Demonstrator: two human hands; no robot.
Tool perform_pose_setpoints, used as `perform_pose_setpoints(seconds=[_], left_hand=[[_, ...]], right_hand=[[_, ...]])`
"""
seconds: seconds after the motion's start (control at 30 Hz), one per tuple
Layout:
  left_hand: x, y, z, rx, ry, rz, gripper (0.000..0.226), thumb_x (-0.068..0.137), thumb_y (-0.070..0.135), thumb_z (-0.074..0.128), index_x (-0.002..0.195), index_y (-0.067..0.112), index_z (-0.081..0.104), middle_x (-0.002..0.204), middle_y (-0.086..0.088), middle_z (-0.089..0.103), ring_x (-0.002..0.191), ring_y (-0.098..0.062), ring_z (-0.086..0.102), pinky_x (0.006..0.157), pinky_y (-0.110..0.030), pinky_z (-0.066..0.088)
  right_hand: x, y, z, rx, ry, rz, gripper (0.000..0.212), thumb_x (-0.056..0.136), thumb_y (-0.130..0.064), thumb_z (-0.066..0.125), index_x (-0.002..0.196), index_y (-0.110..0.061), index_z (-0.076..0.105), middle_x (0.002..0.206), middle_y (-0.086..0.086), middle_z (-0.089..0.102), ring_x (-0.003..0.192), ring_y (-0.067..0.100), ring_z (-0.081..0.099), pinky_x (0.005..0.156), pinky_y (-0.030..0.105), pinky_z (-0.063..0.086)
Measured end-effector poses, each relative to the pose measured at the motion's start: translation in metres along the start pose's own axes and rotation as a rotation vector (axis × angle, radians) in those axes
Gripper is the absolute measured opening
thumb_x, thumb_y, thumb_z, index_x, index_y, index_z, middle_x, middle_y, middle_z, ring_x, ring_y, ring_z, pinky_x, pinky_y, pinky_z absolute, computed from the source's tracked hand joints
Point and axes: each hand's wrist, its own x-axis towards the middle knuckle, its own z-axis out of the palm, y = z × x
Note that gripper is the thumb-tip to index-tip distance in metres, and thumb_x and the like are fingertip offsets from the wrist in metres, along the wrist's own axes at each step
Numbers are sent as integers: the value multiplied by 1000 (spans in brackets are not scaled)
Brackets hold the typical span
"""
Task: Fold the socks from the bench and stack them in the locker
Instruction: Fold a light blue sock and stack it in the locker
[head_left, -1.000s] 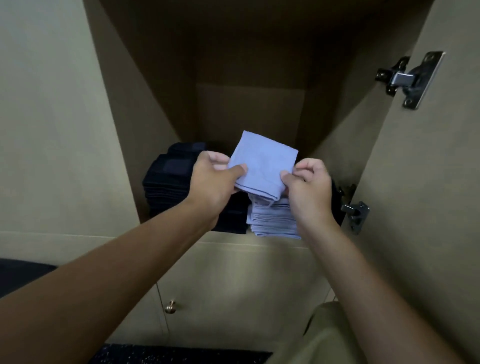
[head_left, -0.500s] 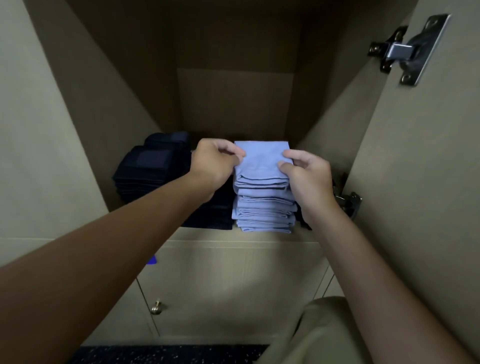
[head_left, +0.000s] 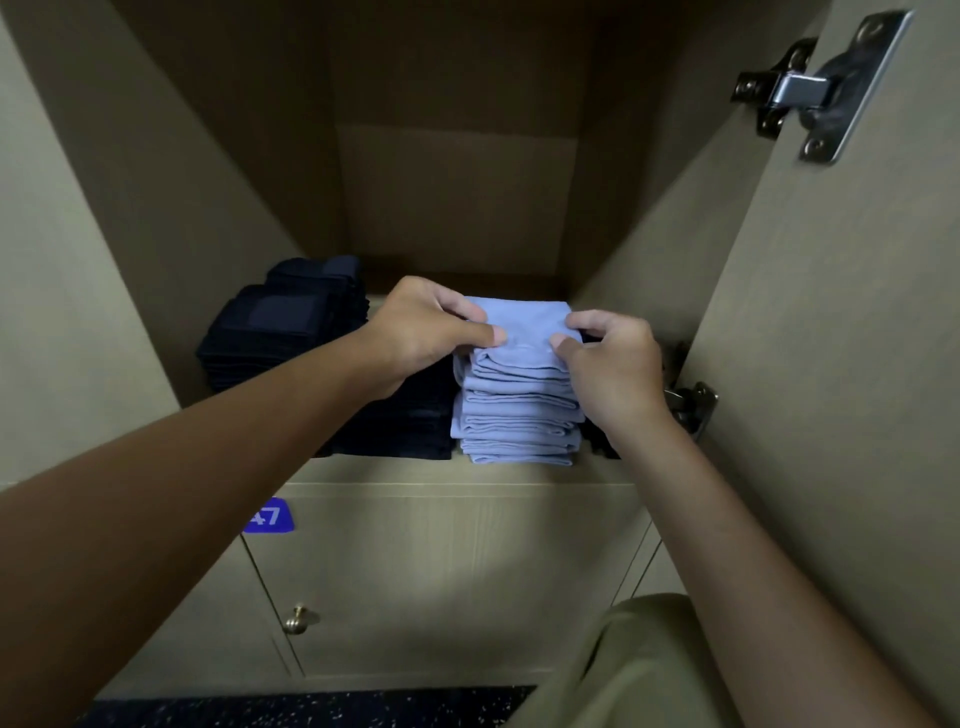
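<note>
Atop the light blue stack (head_left: 519, 410), a folded sock (head_left: 524, 322) is pinched by left hand (head_left: 421, 332) and right hand (head_left: 613, 364); release and squaring are likely needed next.

Blue number label (head_left: 269, 516), brass knob (head_left: 296, 620), speckled dark floor (head_left: 311, 709)

Left hand (head_left: 421, 332) and its forearm hide part of the dark sock stack (head_left: 405, 415) beneath and the blue number label (head_left: 270, 515) below, right hand (head_left: 613, 364) covers the light blue stack's (head_left: 519, 410) right edge, lower hinge (head_left: 693, 402) beyond it half hidden.
</note>
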Motion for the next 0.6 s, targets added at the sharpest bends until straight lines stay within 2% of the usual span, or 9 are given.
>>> perform_pose_setpoints(seconds=[0.07,0.13,0.2,0.27,0.33,0.4,0.47,0.53,0.6], left_hand=[[1,0,-2,46,-23,21,26,75,13,90,95,2,78,97,-12,77,93,-18,75,94,-27,57],[2,-3,-1,161,-71,44,26,80,18,87,99,3,76,91,-4,74,81,-10,69,81,-13,52],[0,-6,1,389,-92,110,28,88,31,80,107,11,74,99,5,70,87,-4,62,77,-6,42],[-2,-8,3,594,-90,200,34,96,42,67,120,19,71,120,9,65,118,-7,52,101,-18,31],[-7,-10,4,671,-88,214,37,100,47,59,128,25,68,126,14,53,136,-6,30,107,-23,15],[-8,-13,3,691,-68,210,39,99,51,57,130,29,67,133,10,49,141,-9,21,107,-26,14],[-8,-17,0,695,-28,237,37,94,54,60,123,33,69,143,6,47,143,-18,23,106,-28,17],[-15,-21,-7,692,16,277,31,92,52,63,116,34,70,141,8,47,139,-20,28,108,-30,22],[-27,-23,-15,704,49,325,26,92,48,65,112,32,71,134,11,48,134,-20,32,114,-36,26]], right_hand=[[0,-1,-1,-23,8,-2,36,92,-16,73,127,-7,69,123,7,70,113,19,64,95,23,46],[0,1,-1,-57,6,-13,36,93,-15,72,127,-7,69,125,7,70,117,21,63,100,25,46],[-1,4,2,-138,-21,-43,32,94,-15,69,125,-7,71,126,8,69,120,25,61,102,25,42],[1,11,8,-251,-61,-100,23,97,-17,61,114,-11,76,124,11,69,121,34,57,105,33,42],[4,16,12,-356,-100,-121,25,98,-25,55,107,-20,78,124,11,67,122,37,53,105,38,38],[4,16,11,-419,-123,-122,34,97,-40,48,112,-25,75,128,8,65,126,35,48,106,40,33],[1,11,9,-434,-111,-159,43,96,-49,47,122,-26,72,137,8,59,132,31,41,109,39,28],[-6,3,6,-414,-91,-218,36,100,-44,54,128,-26,69,146,6,49,138,28,33,111,36,24],[-11,-2,6,-416,-116,-292,28,101,-39,57,122,-28,71,149,3,45,140,24,29,110,34,21]])
